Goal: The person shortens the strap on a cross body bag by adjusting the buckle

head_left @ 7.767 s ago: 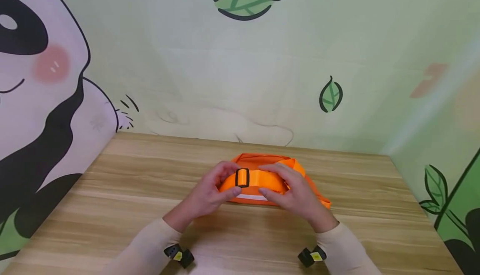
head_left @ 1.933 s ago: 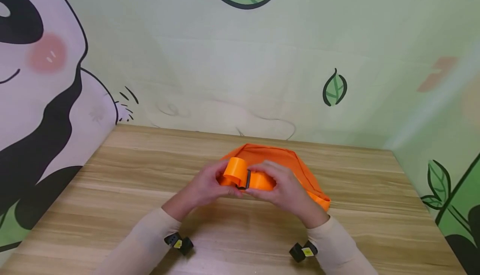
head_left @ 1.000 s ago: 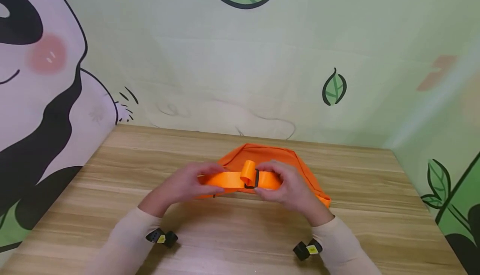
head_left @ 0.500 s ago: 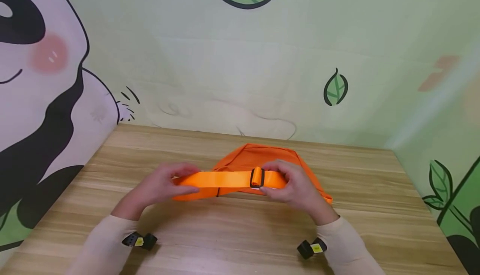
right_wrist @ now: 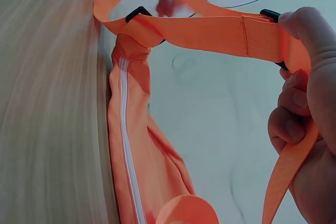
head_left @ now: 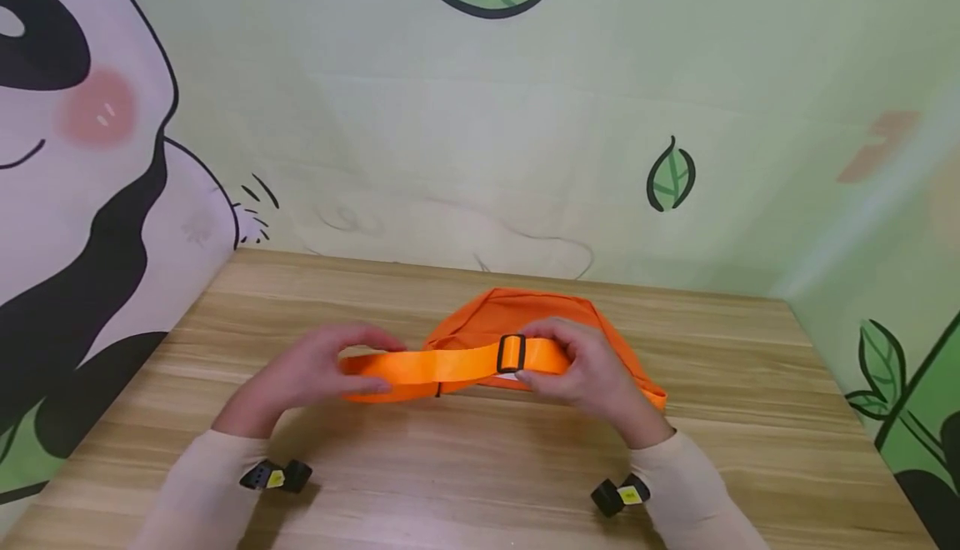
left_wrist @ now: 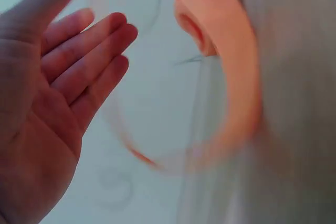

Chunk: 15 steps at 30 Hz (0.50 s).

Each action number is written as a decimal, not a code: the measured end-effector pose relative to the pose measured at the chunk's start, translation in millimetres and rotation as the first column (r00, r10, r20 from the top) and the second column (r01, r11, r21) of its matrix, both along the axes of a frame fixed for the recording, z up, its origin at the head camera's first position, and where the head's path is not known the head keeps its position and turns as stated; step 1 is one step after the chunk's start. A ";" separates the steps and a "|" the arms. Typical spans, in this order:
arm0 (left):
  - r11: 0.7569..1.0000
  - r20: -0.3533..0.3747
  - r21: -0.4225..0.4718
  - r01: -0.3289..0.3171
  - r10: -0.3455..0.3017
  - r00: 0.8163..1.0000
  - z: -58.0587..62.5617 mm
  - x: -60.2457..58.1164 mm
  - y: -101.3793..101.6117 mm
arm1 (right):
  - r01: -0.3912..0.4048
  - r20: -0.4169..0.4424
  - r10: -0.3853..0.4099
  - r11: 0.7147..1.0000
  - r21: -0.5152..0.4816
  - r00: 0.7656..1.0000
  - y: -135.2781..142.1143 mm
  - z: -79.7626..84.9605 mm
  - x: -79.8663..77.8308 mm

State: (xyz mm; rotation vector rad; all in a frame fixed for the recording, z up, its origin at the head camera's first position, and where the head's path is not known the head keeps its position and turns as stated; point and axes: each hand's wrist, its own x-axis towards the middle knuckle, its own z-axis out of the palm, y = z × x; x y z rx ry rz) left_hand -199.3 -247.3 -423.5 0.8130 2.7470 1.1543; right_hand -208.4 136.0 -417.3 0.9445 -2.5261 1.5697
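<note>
Orange strap (head_left: 457,362) is looping above the tabletop (head_left: 420,467): the left hand (head_left: 318,368), fingers nearly straight, is hovering beside its slack bend, gripping nothing; the right hand (head_left: 592,373) is pinching it next to a black buckle (head_left: 500,355), probably steadying that fitting. Two such buckles are showing, with one orange bag (head_left: 525,312) resting behind.

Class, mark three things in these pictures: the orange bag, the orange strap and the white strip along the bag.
Orange bag (head_left: 525,314): head view, on its upper body panel.
Orange strap (head_left: 453,364): head view, midway along its front stretch.
White strip (right_wrist: 127,137): right wrist view, midway along its visible length.
</note>
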 end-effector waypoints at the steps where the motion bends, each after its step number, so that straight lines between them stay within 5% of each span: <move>1: 1.000 -0.005 -0.002 0.028 -0.028 1.000 2.3 -0.4 4.4 | -0.002 -0.003 0.002 1.000 -0.004 1.000 -1.2 0.4 0.3; 7: 0.992 -0.042 0.047 0.113 -0.111 0.993 11.8 -3.5 48.4 | -0.003 -0.011 0.003 1.000 -0.009 1.000 -5.2 1.3 1.1; 15: 0.974 0.020 0.184 0.130 -0.136 0.991 2.9 -6.7 103.5 | -0.015 -0.018 0.015 1.000 -0.008 1.000 -10.8 3.2 2.1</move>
